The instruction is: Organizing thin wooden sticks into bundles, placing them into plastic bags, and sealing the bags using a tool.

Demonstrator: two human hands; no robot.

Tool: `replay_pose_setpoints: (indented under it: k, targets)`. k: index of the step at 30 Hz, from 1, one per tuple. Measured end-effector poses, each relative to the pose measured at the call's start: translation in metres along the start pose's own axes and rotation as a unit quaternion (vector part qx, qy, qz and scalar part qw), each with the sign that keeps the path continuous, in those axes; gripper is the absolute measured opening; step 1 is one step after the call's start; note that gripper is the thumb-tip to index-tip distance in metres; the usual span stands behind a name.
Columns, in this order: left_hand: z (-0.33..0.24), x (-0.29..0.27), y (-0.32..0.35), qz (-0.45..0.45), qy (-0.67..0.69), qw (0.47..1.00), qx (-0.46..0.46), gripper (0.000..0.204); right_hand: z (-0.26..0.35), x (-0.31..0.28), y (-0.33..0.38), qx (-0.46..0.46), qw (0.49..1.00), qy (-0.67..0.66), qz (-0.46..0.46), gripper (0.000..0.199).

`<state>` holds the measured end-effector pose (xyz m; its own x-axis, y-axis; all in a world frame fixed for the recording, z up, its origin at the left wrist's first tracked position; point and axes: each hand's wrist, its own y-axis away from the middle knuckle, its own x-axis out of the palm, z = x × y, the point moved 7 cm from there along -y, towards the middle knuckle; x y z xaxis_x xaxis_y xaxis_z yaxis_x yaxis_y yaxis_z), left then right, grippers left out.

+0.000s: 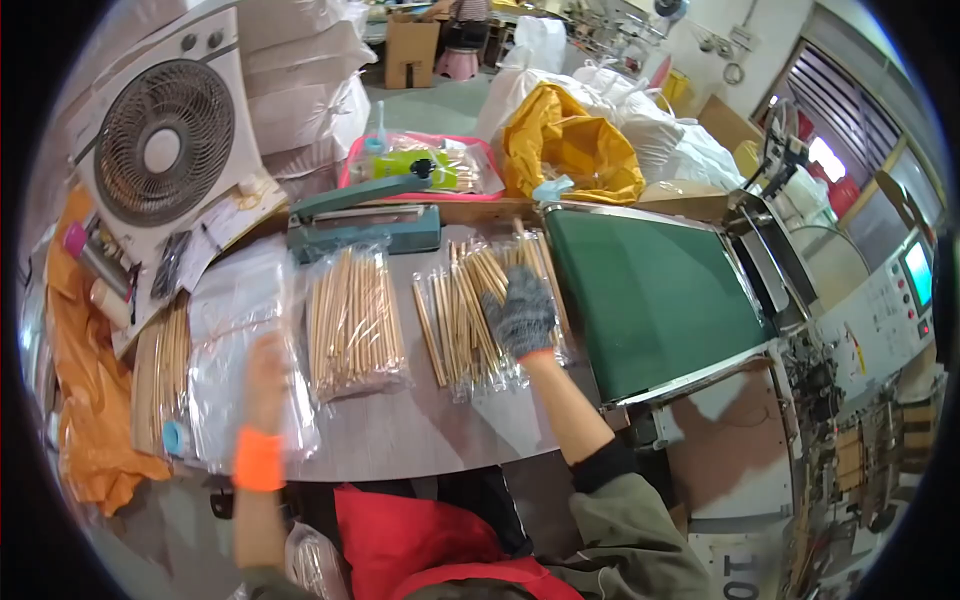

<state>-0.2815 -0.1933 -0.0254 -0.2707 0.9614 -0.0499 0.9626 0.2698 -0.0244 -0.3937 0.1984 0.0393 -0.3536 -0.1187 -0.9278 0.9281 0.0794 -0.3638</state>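
My right hand, in a grey knit glove with an orange cuff, lies palm down on a spread of thin, individually wrapped wooden sticks in the middle of the table. My left hand, blurred, with an orange wristband, rests on a stack of clear plastic bags at the left. Between the hands sits a filled clear bag of wooden sticks. Whether the left fingers pinch a bag cannot be told.
A green conveyor belt runs off to the right toward a machine with a control panel. A teal heat sealer and pink tray stand at the back, a box fan at back left, more sticks far left.
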Motion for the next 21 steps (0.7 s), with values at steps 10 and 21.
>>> replay_pose_setpoints:
  k: [10, 21]
  targets:
    - [0.026, 0.207, -0.059, -0.106, -0.304, 0.946, 0.02, 0.065, 0.014, 0.029, -0.036, 0.037, 0.978, -0.113, 0.169, 0.076]
    - [0.024, 0.243, -0.087, 0.172, 0.16, 0.952, -0.195, 0.062, -0.031, 0.093, -0.079, 0.186, 0.865, -0.376, 0.276, 0.085]
